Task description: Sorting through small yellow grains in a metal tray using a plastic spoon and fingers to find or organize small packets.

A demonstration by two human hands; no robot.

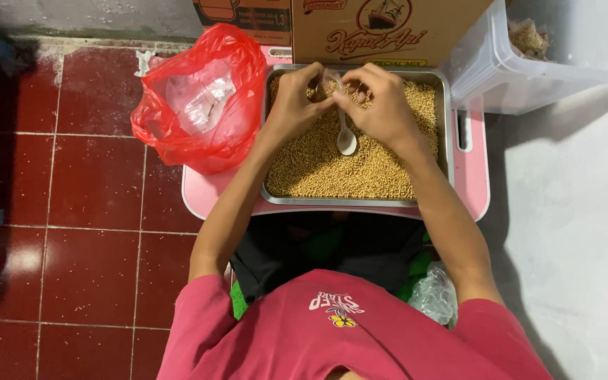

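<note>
Golden-brown grain (360, 165) filled the metal tray (447, 119) that sat on our pink board (474, 176), straight ahead at twelve o'clock. Our left hand (292, 105) and right hand (383, 105) met over the far half of the tray, fingers pinched together around what looked like a small clear plastic bag (331, 79); we could not tell exactly how much of it each hand gripped. A white spoon (345, 137) hung from under the right hand, its bowl resting on the grain at about the tray's centre, its handle running up between the two hands.

At ten o'clock from the tray, a red plastic bag (202, 98) lay open, touching the tray's left rim and overhanging the board onto the red floor tiles (93, 211), with clear plastic bags (198, 95) inside it. A brown cardboard box (388, 32) stood just beyond the tray at twelve o'clock. At two o'clock a clear plastic bin (501, 70) rested beside the box.
</note>
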